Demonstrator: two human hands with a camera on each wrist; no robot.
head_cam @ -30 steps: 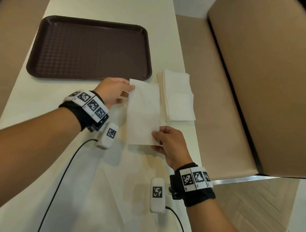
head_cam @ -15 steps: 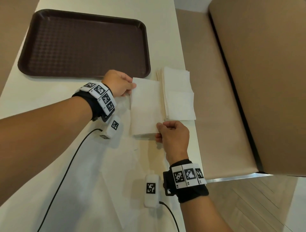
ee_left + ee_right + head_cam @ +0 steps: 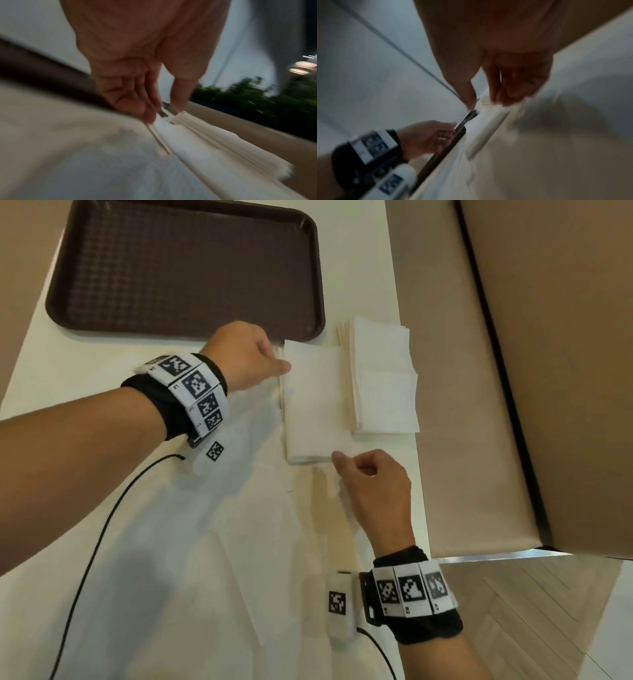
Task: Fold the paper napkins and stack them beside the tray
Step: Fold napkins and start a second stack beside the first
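Note:
A folded white napkin (image 3: 315,405) lies flat on the table just in front of the brown tray (image 3: 188,268). Its right edge touches a stack of folded napkins (image 3: 383,381). My left hand (image 3: 282,364) pinches the napkin's far left corner, thumb on top. The blurred left wrist view shows my left hand (image 3: 164,113) with thumb and fingertips at the napkin's edge (image 3: 171,129). My right hand (image 3: 340,462) pinches the near right corner, the other fingers curled. In the right wrist view my right hand (image 3: 485,102) has the paper's edge between thumb and fingers.
Large flat white sheets (image 3: 205,542) cover the near part of the table. A black cable (image 3: 102,525) runs across them on the left. The table's right edge (image 3: 416,474) borders a tan bench seat (image 3: 455,422) with a tall backrest (image 3: 565,337).
The napkin was held up off the table; both hands carried it forward and lowered it. It now lies flat beside the stack, close to the tray.

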